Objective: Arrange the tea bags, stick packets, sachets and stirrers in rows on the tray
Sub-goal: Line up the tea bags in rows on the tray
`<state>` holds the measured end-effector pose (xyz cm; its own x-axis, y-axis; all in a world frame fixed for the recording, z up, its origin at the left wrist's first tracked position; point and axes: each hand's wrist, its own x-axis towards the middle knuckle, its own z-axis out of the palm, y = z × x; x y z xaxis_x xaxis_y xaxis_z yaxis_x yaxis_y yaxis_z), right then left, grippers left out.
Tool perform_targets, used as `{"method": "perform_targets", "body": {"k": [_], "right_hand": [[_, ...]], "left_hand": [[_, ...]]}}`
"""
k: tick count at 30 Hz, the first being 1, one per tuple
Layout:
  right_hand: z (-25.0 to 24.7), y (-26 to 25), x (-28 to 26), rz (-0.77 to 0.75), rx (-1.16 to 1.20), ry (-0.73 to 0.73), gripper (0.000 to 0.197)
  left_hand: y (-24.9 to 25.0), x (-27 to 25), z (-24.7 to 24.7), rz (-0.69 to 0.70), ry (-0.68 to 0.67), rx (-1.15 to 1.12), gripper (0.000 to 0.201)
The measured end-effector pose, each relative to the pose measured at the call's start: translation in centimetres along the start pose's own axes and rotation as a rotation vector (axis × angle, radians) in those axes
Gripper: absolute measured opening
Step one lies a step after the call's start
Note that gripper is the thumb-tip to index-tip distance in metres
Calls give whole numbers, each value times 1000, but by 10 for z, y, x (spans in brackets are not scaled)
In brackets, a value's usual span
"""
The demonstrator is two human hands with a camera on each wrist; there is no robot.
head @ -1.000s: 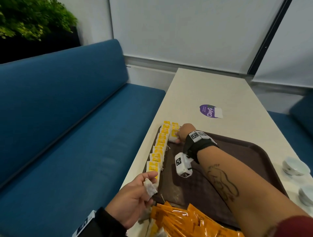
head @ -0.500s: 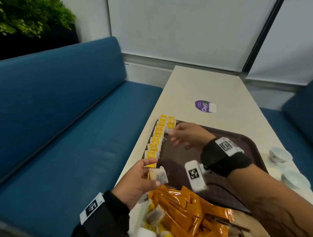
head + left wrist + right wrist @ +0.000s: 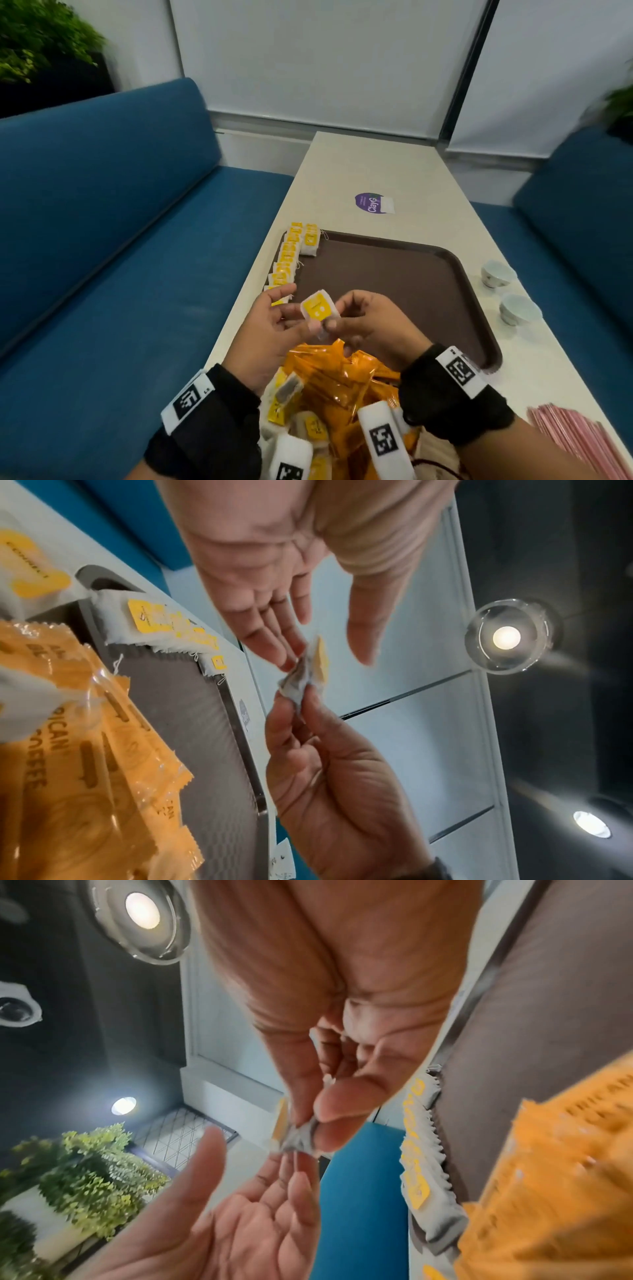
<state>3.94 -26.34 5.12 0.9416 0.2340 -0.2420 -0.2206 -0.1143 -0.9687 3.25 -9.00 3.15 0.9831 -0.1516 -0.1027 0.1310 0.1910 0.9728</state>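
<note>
A tea bag [image 3: 318, 308] with a yellow tag is held in the air above the near left part of the brown tray [image 3: 394, 281]. My right hand [image 3: 329, 323] pinches its lower end between thumb and forefinger [image 3: 339, 1104]. My left hand [image 3: 289, 308] is flat, fingers straight, with its fingertips [image 3: 291, 661] touching the bag [image 3: 301, 680]. A row of tea bags [image 3: 287, 260] lies along the tray's left rim, and a short second row [image 3: 311, 241] starts at the far corner. Orange stick packets [image 3: 342, 380] and loose tea bags [image 3: 287, 394] are piled at the tray's near end.
Pink stirrers [image 3: 575, 435] lie on the table at the near right. Two small white cups [image 3: 496, 274] [image 3: 517, 308] stand right of the tray. A purple sticker [image 3: 373, 202] is beyond it. Blue sofas [image 3: 120, 240] flank the narrow table.
My right hand has drawn back from the tray's far left corner to meet the left hand. The tea bag that the left hand held is now pinched by the right hand.
</note>
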Motion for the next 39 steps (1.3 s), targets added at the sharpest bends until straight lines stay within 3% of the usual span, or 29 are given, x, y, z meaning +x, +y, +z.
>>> {"method": "perform_targets", "body": {"k": [3, 7, 13, 21, 26, 31, 33, 34, 36, 39], "right_hand": [[8, 8, -10, 2, 121, 31, 15], [16, 13, -16, -15, 93, -24, 26], [14, 15, -11, -87, 87, 32, 6], [22, 2, 16, -77, 83, 12, 6], [2, -17, 78, -105, -178, 188, 17], [-33, -25, 161, 69, -334, 326, 26], [-38, -21, 187, 161, -319, 320, 8], [-40, -20, 195, 231, -296, 318, 16], [-37, -15, 205, 297, -537, 255, 35], [-30, -15, 224, 362, -316, 291, 40]], "left_hand": [[-4, -4, 3, 69, 49, 33, 42], [-2, -7, 4, 150, 84, 196, 36], [9, -6, 2, 227, 44, 357, 35], [-5, 2, -18, 100, 74, 417, 34], [-12, 11, -36, 35, 75, 409, 34], [-27, 16, -52, -64, 44, 451, 25], [-32, 17, -55, -103, 28, 441, 22], [-33, 17, -57, -119, 27, 438, 21], [-34, 19, -62, -144, 30, 435, 20], [-34, 21, -69, -164, 64, 397, 20]]}}
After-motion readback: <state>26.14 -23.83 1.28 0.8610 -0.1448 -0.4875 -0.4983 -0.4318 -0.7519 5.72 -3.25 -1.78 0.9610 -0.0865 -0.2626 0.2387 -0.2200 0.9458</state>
